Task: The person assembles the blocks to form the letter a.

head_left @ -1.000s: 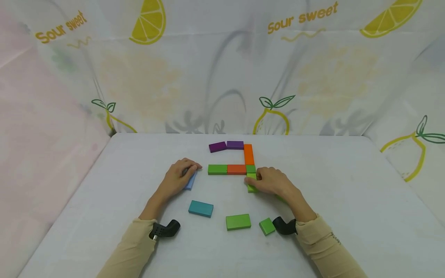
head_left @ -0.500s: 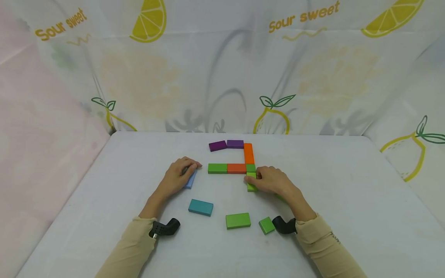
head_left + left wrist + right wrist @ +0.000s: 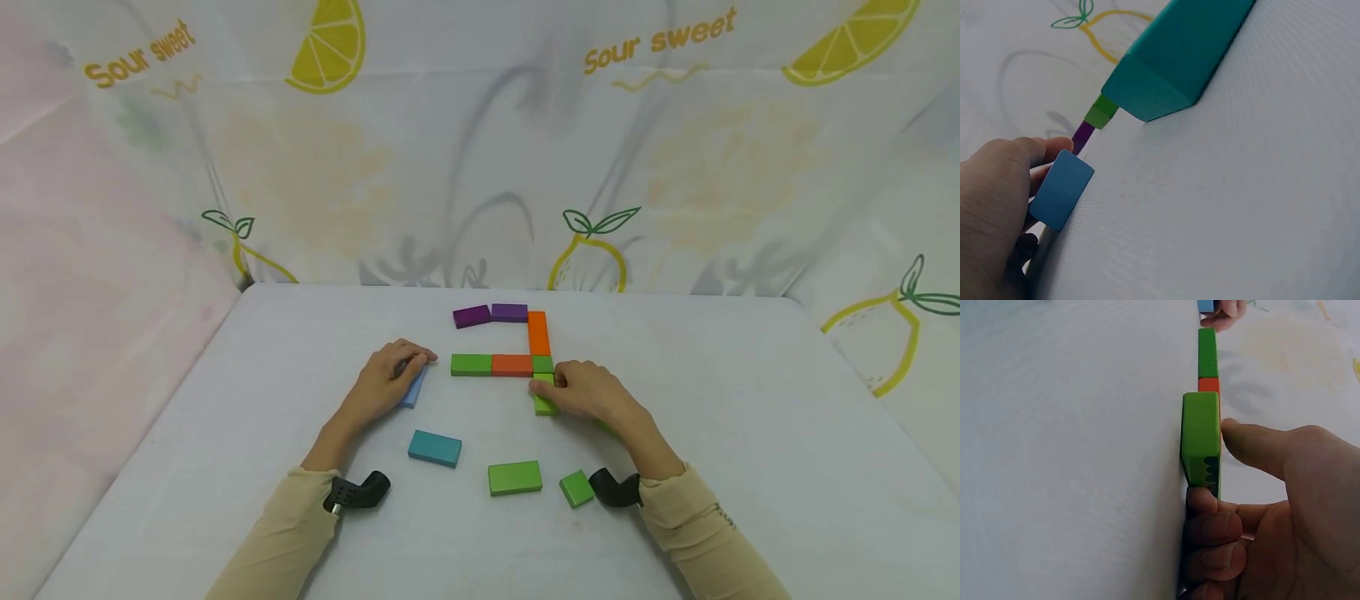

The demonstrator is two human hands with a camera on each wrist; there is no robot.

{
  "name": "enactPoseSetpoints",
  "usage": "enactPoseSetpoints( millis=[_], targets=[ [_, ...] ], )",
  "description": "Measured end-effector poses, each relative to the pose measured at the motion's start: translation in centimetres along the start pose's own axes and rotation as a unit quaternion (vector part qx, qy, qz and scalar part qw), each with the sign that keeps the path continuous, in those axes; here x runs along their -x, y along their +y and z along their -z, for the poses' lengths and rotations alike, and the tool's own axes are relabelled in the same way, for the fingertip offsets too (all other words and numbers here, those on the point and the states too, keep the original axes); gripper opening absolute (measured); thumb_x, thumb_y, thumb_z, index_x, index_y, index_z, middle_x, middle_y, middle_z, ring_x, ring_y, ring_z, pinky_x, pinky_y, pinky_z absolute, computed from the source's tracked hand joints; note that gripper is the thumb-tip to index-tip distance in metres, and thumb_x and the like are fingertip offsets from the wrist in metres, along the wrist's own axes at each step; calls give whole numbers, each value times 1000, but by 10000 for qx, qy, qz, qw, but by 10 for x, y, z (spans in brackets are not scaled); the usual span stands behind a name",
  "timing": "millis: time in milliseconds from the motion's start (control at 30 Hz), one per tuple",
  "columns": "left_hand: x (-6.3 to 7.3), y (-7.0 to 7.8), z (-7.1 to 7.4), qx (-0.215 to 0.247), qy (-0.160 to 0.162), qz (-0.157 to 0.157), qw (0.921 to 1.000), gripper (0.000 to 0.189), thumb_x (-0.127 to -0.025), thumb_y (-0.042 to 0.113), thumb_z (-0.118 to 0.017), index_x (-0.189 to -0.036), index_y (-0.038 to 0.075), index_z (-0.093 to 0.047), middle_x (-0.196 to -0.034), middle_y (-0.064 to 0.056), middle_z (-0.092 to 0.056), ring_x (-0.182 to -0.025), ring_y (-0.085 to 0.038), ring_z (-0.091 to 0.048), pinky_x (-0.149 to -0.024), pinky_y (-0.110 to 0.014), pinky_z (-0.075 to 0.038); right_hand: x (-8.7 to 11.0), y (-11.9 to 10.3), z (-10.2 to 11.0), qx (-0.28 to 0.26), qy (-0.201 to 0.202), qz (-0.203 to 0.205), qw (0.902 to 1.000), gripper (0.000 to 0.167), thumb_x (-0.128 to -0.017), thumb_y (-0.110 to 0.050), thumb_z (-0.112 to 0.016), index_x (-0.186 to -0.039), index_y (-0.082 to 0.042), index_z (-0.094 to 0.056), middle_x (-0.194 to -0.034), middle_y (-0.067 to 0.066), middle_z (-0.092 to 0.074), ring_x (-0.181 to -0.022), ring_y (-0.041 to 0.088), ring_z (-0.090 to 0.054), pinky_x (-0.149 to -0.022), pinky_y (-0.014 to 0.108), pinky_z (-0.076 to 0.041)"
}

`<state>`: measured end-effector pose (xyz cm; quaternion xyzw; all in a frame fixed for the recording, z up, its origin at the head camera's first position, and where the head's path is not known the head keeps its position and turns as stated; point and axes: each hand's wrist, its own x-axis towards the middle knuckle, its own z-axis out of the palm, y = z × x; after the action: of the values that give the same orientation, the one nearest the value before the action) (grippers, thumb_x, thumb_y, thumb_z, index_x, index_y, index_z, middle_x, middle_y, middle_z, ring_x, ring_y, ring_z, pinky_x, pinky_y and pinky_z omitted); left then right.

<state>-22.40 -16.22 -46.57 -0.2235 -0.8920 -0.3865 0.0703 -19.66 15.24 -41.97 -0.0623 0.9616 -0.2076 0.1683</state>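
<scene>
My left hand (image 3: 377, 380) holds a blue block (image 3: 414, 393) between thumb and fingers on the white table; its end face shows in the left wrist view. With thumb on one side and fingers on the other, my right hand (image 3: 591, 392) pinches a light green block (image 3: 544, 407). That block lines up below a small green block (image 3: 542, 364), at the right end of a row with a red-orange block (image 3: 512, 365) and a longer green block (image 3: 471, 365). Above the small green one stands an orange block (image 3: 538, 333), leading to a purple block (image 3: 510, 312) and a tilted dark purple block (image 3: 472, 317).
Nearer the person lie a teal block (image 3: 435, 448), a green block (image 3: 514, 478) and a small green cube-like block (image 3: 577, 489). Another green piece (image 3: 606, 429) is mostly hidden under the right wrist. A lemon-printed cloth (image 3: 450, 167) hangs behind the table (image 3: 750, 467).
</scene>
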Motion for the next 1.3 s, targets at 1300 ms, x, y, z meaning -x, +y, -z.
enactPoseSetpoints(
  millis=[1300],
  targets=[
    [6, 2, 42, 169, -1494, 160, 9885, 41, -91, 31, -62, -129, 17, -56, -125, 1, -61, -111, -18, -56, -99, -43, -42, 32, -38, 3, -713, 539, 1881, 9781, 10, -92, -22, -58, -88, -13, -57, -67, -4, -52, -61, 9, -47, -56, 21, -40]
  ],
)
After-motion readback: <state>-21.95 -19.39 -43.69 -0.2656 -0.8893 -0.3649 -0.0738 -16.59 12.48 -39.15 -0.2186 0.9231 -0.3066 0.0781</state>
